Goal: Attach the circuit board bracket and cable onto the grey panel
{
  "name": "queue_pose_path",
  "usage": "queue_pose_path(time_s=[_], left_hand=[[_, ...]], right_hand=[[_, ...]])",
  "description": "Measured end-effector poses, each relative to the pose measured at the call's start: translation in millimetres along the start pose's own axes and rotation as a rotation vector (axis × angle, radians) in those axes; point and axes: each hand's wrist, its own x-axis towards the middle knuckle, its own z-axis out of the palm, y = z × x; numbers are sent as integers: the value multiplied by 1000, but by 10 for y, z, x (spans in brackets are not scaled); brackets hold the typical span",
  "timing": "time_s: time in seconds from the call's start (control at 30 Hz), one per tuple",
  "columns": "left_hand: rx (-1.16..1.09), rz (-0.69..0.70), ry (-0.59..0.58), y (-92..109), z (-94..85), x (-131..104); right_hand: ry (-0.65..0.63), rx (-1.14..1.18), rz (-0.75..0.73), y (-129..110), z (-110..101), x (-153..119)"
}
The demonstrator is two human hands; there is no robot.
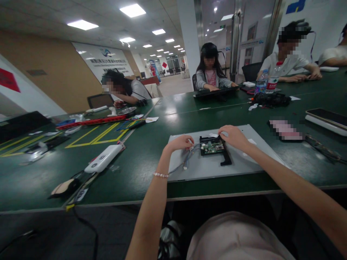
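A flat grey metal panel (151, 173) would be the wrong spot to look; the light grey panel (197, 171) lies on the green table in front of me. On it sits a black plastic bracket (226, 157) around a green circuit board (213, 147). Thin grey cables (187, 160) run from the board's left side over the panel. My left hand (181, 143) has its fingers pinched on these cables, left of the board. At the bracket's upper right corner, my right hand (232, 136) closes its fingertips on the black plastic.
Left of the panel lie a white power strip (104, 158) and a dark pouch-like item (64, 187). A pink phone (287, 130) and a white-edged device (326, 121) lie to the right. Bottles (272, 81) stand farther back. Several people sit around the table.
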Motion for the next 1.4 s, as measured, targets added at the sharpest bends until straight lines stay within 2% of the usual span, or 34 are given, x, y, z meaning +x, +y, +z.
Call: queue_pose_path(time_s=[0.77, 1.4], left_hand=[[3, 18, -7, -6, 3, 3], [36, 28, -3, 8, -11, -10]], right_hand=[[-176, -66, 100, 13, -48, -8], [-129, -49, 63, 43, -14, -25]])
